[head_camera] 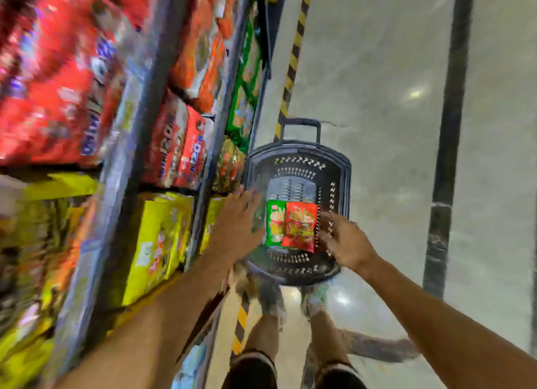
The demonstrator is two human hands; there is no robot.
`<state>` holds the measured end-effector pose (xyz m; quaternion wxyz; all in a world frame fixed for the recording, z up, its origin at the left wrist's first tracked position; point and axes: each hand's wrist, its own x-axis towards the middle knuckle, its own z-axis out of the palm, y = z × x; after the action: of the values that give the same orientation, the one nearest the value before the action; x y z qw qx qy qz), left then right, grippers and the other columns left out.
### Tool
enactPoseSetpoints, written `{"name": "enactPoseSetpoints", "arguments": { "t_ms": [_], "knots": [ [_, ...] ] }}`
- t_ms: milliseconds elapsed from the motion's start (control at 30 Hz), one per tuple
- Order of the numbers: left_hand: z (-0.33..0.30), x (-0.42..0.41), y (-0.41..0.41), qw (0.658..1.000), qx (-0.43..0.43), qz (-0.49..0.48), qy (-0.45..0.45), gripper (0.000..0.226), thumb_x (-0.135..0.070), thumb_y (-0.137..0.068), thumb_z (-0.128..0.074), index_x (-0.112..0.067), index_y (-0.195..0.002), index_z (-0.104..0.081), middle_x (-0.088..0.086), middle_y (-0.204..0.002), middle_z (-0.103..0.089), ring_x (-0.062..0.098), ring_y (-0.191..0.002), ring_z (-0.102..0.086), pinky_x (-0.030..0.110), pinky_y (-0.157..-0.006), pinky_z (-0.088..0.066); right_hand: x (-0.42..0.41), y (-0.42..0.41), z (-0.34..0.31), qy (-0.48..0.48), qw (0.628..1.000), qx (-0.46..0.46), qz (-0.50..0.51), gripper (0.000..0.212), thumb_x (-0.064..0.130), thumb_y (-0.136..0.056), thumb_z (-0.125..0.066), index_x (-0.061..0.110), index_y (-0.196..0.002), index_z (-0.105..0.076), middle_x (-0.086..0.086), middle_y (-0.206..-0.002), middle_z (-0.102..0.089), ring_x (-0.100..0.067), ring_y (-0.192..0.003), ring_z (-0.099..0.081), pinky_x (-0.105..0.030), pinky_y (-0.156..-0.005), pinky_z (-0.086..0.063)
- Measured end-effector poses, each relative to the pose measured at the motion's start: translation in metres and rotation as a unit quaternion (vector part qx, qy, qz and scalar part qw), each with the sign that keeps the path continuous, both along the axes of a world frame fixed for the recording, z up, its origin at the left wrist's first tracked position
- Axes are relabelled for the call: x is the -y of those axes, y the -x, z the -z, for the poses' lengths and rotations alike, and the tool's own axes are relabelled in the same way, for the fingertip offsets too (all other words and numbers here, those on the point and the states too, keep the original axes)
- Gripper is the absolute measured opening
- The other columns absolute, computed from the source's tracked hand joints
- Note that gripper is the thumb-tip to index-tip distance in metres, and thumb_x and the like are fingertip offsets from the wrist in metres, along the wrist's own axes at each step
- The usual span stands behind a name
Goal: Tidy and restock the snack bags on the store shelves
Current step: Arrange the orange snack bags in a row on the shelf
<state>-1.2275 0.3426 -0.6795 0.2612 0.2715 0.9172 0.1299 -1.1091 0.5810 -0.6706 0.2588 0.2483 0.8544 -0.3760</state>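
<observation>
A dark plastic basket (340, 168) stands on the floor in front of my feet. Inside it lie two snack bags side by side: a green one (274, 224) on the left and a red one (300, 227) on the right. My left hand (236, 223) reaches over the basket's left rim, fingers spread and holding nothing, just left of the green bag. My right hand (344, 239) hovers at the right side of the basket next to the red bag, fingers loosely bent, nothing gripped. The view is motion-blurred.
Store shelves (128, 156) run along the left, packed with red bags (58, 78) above and yellow bags (157, 243) below. A black and yellow hazard stripe (293, 57) marks the floor at the shelf base. A dark pole (450, 127) stands at the right on the grey floor.
</observation>
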Motion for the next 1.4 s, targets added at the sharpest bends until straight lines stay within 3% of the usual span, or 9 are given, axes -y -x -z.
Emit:
{"name": "enactPoseSetpoints", "arguments": {
  "t_ms": [67, 167, 267, 333, 467, 633, 833, 1133, 1400],
  "knots": [
    [-0.058, -0.010, 0.002, 0.999, -0.026, 0.018, -0.020, 0.068, -0.039, -0.085, -0.064, -0.006, -0.145, -0.056, 0.016, -0.158, -0.044, 0.043, -0.147, -0.039, 0.058, -0.120, -0.029, -0.002, -0.004, -0.067, -0.027, 0.999, -0.016, -0.006, 0.040, 0.019, -0.100, -0.062, 0.017, -0.140, -0.060, -0.014, -0.135, -0.066, -0.034, -0.124, -0.062, -0.035, -0.096, -0.045],
    [-0.123, -0.019, -0.005, 0.997, -0.046, 0.068, 0.003, 0.068, -0.040, -0.097, -0.062, -0.018, -0.157, -0.039, 0.004, -0.169, -0.022, 0.033, -0.157, -0.017, 0.050, -0.127, -0.006, -0.003, -0.023, -0.143, -0.059, 0.996, -0.045, -0.042, 0.045, 0.027, -0.101, -0.062, 0.019, -0.144, -0.055, -0.009, -0.142, -0.061, -0.031, -0.132, -0.056, -0.039, -0.102, -0.046],
    [-0.159, -0.020, -0.024, 0.993, -0.068, 0.097, 0.004, 0.069, -0.038, -0.087, -0.072, -0.017, -0.150, -0.050, 0.009, -0.165, -0.034, 0.038, -0.152, -0.030, 0.059, -0.125, -0.014, -0.009, -0.041, -0.193, -0.080, 0.994, -0.045, -0.063, 0.043, 0.029, -0.103, -0.059, 0.024, -0.145, -0.055, -0.004, -0.145, -0.060, -0.026, -0.133, -0.055, -0.039, -0.104, -0.047],
    [-0.173, -0.020, -0.041, 0.991, -0.076, 0.107, -0.004, 0.069, -0.041, -0.083, -0.069, -0.017, -0.147, -0.055, 0.008, -0.162, -0.041, 0.038, -0.149, -0.036, 0.063, -0.122, -0.022, -0.015, -0.053, -0.212, -0.088, 0.992, -0.049, -0.079, 0.041, 0.028, -0.104, -0.058, 0.024, -0.145, -0.056, -0.005, -0.144, -0.061, -0.027, -0.132, -0.055, -0.039, -0.104, -0.047],
    [-0.207, -0.025, -0.069, 0.996, -0.049, 0.068, 0.005, 0.068, -0.046, -0.097, -0.049, -0.023, -0.159, -0.034, -0.003, -0.171, -0.016, 0.022, -0.159, -0.006, 0.048, -0.129, 0.000, -0.029, -0.068, -0.232, -0.102, 0.985, -0.074, -0.115, 0.039, 0.026, -0.103, -0.058, 0.022, -0.141, -0.059, -0.007, -0.142, -0.063, -0.028, -0.128, -0.059, -0.041, -0.101, -0.050],
    [-0.240, -0.013, -0.101, 0.994, -0.103, -0.002, 0.020, 0.068, -0.045, -0.094, -0.051, -0.020, -0.156, -0.042, 0.004, -0.165, -0.034, 0.028, -0.155, -0.024, 0.041, -0.127, -0.006, -0.046, -0.053, -0.247, -0.117, 0.959, -0.122, -0.227, 0.041, 0.031, -0.102, -0.060, 0.023, -0.142, -0.058, -0.002, -0.144, -0.061, -0.024, -0.128, -0.059, -0.037, -0.100, -0.050],
    [-0.276, 0.024, -0.181, 0.982, -0.122, -0.142, 0.034, 0.065, -0.053, -0.092, -0.041, -0.014, -0.139, -0.061, 0.015, -0.144, -0.059, 0.037, -0.134, -0.057, 0.056, -0.108, -0.048, -0.015, -0.033, -0.275, -0.076, 0.892, -0.185, -0.405, 0.049, 0.034, -0.105, -0.056, 0.021, -0.151, -0.049, -0.003, -0.155, -0.050, -0.023, -0.142, -0.046, -0.036, -0.113, -0.040],
    [-0.343, 0.114, -0.377, 0.929, -0.162, -0.303, 0.137, 0.060, -0.046, -0.084, -0.054, -0.017, -0.135, -0.064, 0.010, -0.141, -0.063, 0.033, -0.126, -0.064, 0.050, -0.101, -0.054, 0.121, -0.097, -0.321, -0.027, 0.749, -0.291, -0.595, 0.046, 0.036, -0.104, -0.056, 0.024, -0.148, -0.052, 0.002, -0.155, -0.049, -0.021, -0.142, -0.046, -0.037, -0.113, -0.042],
    [-0.412, 0.203, -0.607, 0.833, -0.208, -0.453, 0.243, 0.068, -0.067, -0.097, -0.030, -0.023, -0.136, -0.065, 0.003, -0.140, -0.064, 0.029, -0.127, -0.064, 0.046, -0.100, -0.054, 0.279, -0.252, -0.394, -0.008, 0.605, -0.374, -0.702, 0.052, 0.051, -0.103, -0.052, 0.025, -0.148, -0.052, 0.003, -0.150, -0.055, -0.021, -0.138, -0.050, -0.036, -0.109, -0.042]
  ]
}}
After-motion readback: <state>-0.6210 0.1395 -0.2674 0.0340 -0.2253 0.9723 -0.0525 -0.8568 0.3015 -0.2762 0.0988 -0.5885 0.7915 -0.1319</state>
